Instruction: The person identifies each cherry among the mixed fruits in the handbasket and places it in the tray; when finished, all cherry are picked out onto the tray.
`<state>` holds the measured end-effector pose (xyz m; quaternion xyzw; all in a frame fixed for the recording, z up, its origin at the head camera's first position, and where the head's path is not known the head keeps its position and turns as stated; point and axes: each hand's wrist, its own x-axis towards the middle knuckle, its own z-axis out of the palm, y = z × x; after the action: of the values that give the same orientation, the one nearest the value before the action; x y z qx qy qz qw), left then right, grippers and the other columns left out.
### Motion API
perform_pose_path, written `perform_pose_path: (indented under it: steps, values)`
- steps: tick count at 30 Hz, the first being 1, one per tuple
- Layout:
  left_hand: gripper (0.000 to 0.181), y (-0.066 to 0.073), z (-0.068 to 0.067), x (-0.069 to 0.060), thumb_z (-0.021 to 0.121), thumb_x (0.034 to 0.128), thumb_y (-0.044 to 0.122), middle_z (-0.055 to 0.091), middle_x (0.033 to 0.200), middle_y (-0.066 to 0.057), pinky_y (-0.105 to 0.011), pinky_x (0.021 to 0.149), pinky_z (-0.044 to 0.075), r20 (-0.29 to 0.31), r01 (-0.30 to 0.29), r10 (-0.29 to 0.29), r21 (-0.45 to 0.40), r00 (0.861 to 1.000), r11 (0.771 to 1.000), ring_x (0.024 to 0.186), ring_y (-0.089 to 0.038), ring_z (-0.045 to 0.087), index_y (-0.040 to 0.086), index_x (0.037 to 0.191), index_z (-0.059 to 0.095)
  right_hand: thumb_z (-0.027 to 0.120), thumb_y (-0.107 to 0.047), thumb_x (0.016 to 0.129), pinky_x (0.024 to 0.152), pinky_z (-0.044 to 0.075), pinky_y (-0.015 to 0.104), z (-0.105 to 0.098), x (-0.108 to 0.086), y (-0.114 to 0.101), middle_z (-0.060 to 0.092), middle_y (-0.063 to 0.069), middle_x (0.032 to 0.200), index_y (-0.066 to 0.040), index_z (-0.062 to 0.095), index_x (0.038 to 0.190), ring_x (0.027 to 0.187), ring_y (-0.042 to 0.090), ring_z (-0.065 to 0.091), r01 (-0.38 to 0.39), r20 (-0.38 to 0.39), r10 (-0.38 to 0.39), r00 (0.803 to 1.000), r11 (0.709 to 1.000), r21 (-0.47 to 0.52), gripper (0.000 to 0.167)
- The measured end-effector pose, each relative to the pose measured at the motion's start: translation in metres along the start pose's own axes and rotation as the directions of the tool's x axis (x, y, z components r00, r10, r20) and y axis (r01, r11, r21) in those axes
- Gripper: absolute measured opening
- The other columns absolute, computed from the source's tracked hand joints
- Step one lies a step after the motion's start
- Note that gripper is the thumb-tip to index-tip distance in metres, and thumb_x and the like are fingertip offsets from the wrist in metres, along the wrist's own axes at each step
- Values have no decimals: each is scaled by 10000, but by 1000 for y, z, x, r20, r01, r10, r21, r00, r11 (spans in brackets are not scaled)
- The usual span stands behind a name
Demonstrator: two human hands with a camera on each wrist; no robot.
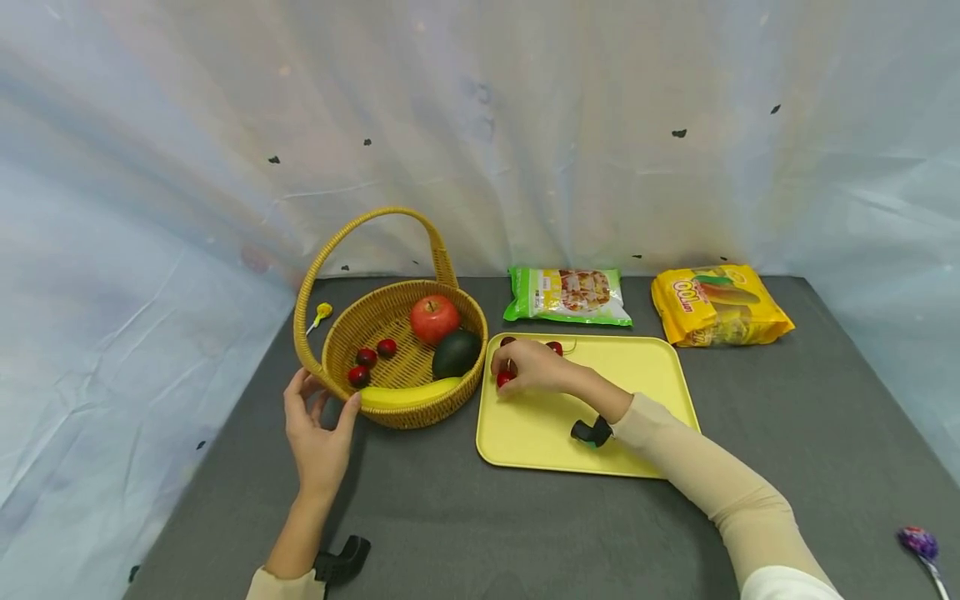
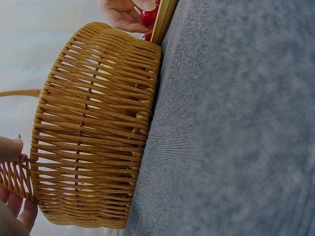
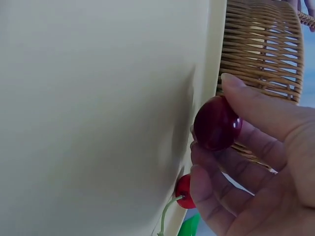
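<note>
My left hand (image 1: 318, 437) grips the wicker basket (image 1: 420, 417) at the near left, where its handle meets the rim; in the left wrist view the fingers (image 2: 28, 215) wrap that handle base. Inside the basket lie a red apple (image 1: 435, 318), a dark green avocado-like fruit (image 1: 456, 354), a banana (image 1: 411, 394) and three dark red cherries (image 1: 366, 357). Over the left part of the yellow tray (image 1: 540, 442), my right hand (image 1: 534, 367) pinches a cherry (image 3: 216, 124) between thumb and fingers. Another cherry with a green stem (image 1: 554, 347) lies by the tray's far edge, and one more (image 1: 507, 341) is beside it.
Behind the tray lie a green-and-white food packet (image 1: 570, 296) and a yellow snack bag (image 1: 720, 304). A yellow lollipop (image 1: 322, 312) is left of the basket, a purple lollipop (image 1: 918, 542) at the right front. A pale curtain (image 1: 525, 150) hangs behind the grey table (image 1: 480, 533).
</note>
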<state>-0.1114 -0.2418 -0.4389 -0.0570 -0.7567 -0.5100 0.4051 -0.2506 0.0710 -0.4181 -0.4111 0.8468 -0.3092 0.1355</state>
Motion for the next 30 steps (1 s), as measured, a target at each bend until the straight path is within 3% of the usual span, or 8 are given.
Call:
perform_pose_path:
  steps: [3, 6, 10, 12, 16, 20, 25, 30]
  values:
    - [768, -2, 0, -1, 718, 775, -219, 486, 1271, -81, -223, 1022, 439, 5, 4, -4, -1, 1000, 1000, 1188, -200, 477, -6, 1447, 412, 881, -141, 760, 675, 475, 260, 2, 0, 0, 641, 27, 814, -44, 707, 916, 710, 106, 538, 3, -8, -3, 1000, 999, -39, 254]
    - [755, -1, 0, 0, 711, 777, -226, 483, 1266, -147, -224, 1027, 434, 8, -2, 2, 5, 1000, 1000, 1180, -241, 473, -40, 1441, 404, 888, -139, 749, 671, 462, 267, 4, 0, 1, 633, 41, 815, -43, 708, 912, 713, 116, 524, 5, -17, -5, 1000, 998, -55, 261]
    - [734, 10, 2, 1, 685, 775, -253, 460, 1244, -288, -223, 1032, 428, 6, -18, 18, 7, 1000, 1000, 1165, -278, 471, -79, 1428, 398, 889, -158, 751, 681, 468, 275, 3, 0, 0, 638, 58, 844, -37, 710, 937, 736, 132, 538, 7, -13, -7, 1000, 998, -61, 285]
    - [731, 15, 2, 2, 676, 777, -259, 462, 1239, -291, -215, 1029, 427, 2, -14, 14, -6, 1000, 1000, 1164, -270, 471, -67, 1428, 405, 884, -173, 762, 699, 478, 278, -1, -1, -2, 653, 68, 887, -32, 715, 976, 769, 156, 563, 5, -11, -5, 1000, 998, -58, 307]
    - [732, 25, 3, 3, 670, 776, -264, 461, 1232, -301, -207, 1018, 431, 1, -14, 14, -14, 1000, 1000, 1159, -283, 476, -56, 1428, 411, 852, -181, 804, 744, 497, 308, -16, -3, -10, 678, 118, 971, -13, 712, 1053, 847, 241, 613, 10, -43, -11, 999, 999, -37, 331]
    - [708, 30, 3, 5, 668, 771, -271, 451, 1206, -342, -217, 1016, 438, 0, -47, 47, -1, 999, 999, 1125, -361, 471, -109, 1408, 405, 800, -177, 861, 740, 522, 329, -40, 2, -26, 684, 128, 983, -24, 708, 1056, 842, 259, 638, 59, -131, -57, 990, 998, 17, 264]
    - [695, 30, 3, 6, 665, 763, -278, 456, 1198, -357, -221, 1015, 443, -3, -59, 59, 5, 998, 998, 1117, -350, 478, -141, 1392, 403, 731, -199, 929, 715, 518, 310, -57, 31, -49, 683, 51, 932, -59, 711, 1045, 806, 211, 623, 144, -183, -131, 974, 988, 58, 183]
    - [701, 30, 3, 5, 668, 761, -277, 448, 1206, -373, -216, 1014, 441, 3, -55, 55, 4, 998, 998, 1124, -337, 476, -144, 1394, 398, 696, -199, 956, 794, 520, 271, -54, 73, -69, 685, 61, 1047, -23, 698, 1126, 907, 195, 634, 180, -80, -172, 982, 979, 97, 244]
